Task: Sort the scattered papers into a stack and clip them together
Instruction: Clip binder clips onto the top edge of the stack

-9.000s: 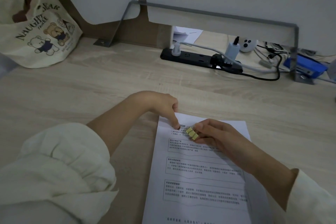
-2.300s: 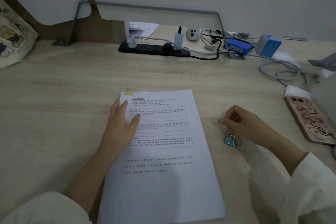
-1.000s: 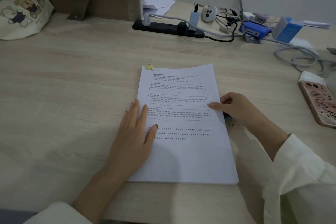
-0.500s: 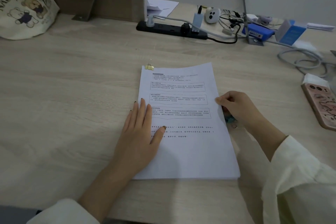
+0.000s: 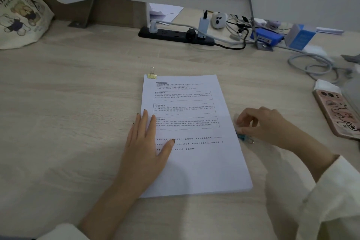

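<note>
The paper stack (image 5: pixel 196 161) lies squared up in the middle of the wooden surface (image 5: pixel 78 103), printed side up, with its long edges running near to far. A yellow binder clip (image 5: pixel 152 76) is clamped on its far left corner, with one wire handle sticking up.

The left hand (image 5: pixel 148 142) is pressed flat on the left side of the stack, palm down. Its fingers are straight and close together and the thumb is spread out over the text. The outer fingers hang off the paper edge onto the surface. It isn't gripping anything, just holding the sheets down.

The right hand (image 5: pixel 261 122) sits just off the right edge of the stack with its fingers curled in. A blue binder clip (image 5: pixel 243 138) lies right under the thumb, up against the paper edge. It's a bit blurry there, so I honestly can't tell if the hand has pinched it or is only touching it.

Other stuff: a phone (image 5: pixel 339 115) in a pink case over on the right, a black power strip (image 5: pixel 175 35) along the far side, a tangle of cables (image 5: pixel 315 64) far right, and a bear-print tote bag (image 5: pixel 17 17) far left.
</note>
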Demonstrator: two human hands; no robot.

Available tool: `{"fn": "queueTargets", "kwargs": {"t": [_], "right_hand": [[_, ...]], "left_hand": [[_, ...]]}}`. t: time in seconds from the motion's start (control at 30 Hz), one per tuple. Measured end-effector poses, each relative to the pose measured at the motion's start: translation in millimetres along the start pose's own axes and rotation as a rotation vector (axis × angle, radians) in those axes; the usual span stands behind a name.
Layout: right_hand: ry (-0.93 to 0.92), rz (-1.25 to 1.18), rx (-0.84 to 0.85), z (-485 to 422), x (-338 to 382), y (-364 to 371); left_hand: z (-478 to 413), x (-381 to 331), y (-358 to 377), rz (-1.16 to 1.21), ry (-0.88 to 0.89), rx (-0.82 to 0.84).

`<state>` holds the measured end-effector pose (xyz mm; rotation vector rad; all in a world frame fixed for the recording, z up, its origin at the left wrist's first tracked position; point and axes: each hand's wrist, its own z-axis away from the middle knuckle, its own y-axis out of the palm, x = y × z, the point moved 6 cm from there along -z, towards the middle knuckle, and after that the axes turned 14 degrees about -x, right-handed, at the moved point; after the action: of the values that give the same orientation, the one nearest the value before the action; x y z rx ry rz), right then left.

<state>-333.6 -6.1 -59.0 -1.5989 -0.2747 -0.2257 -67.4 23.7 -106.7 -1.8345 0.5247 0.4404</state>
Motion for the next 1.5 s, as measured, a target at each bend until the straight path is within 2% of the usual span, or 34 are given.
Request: {"fn": "queueTargets", "kwargs": {"t": [0.17, 0.33, 0.5, 0.67, 0.77, 0.83, 0.87, 0.93, 1.0, 1.13, 1.27, 1.43, 1.5], "right_hand": [[-0.006, 0.133, -0.059, 0, -2, -4], [-0.057, 0.188, 0.073, 11, -6, -2], [-0.050, 0.041, 0.021, 10, -5, 0], [0.098, -0.195, -0.101, 0, -8, -16], [0.083, -0.408, -0.111, -9, 11, -31], [0.040, -0.591, -0.023, -13, 39, -36], [0.001, -0.638, 0.027, -16, 55, -37], [-0.113, -0.635, 0.099, -20, 86, -35], [-0.218, -0.618, 0.138, -23, 112, -31], [-0.260, -0.630, 0.153, -38, 131, -28], [-0.049, -0.751, 0.107, -67, 121, -26], [0.140, -1.023, 0.296, -98, 115, -8], [0.181, -1.111, 0.316, -114, 112, -7]], "left_hand": [[2, 0, 3, -0.100, 0.029, 0.046], [5, -1, 8, -0.199, 0.063, 0.063], [5, 0, 11, -0.217, 0.087, 0.081], [0, 1, 6, -0.198, 0.075, 0.084], [-13, -7, -15, -0.084, 0.077, -0.051], [-24, -20, -30, 0.128, 0.021, -0.110], [-31, -28, -31, 0.298, -0.060, -0.026], [-41, -50, -23, 0.668, -0.265, 0.257], [-51, -66, -17, 0.807, -0.309, 0.388], [-73, -65, -22, 0.869, -0.279, 0.343], [-98, -54, -31, 0.902, -0.268, 0.301], [-129, -54, -25, 0.901, -0.251, 0.301], [-149, -47, -21, 0.751, -0.170, 0.275]]}}
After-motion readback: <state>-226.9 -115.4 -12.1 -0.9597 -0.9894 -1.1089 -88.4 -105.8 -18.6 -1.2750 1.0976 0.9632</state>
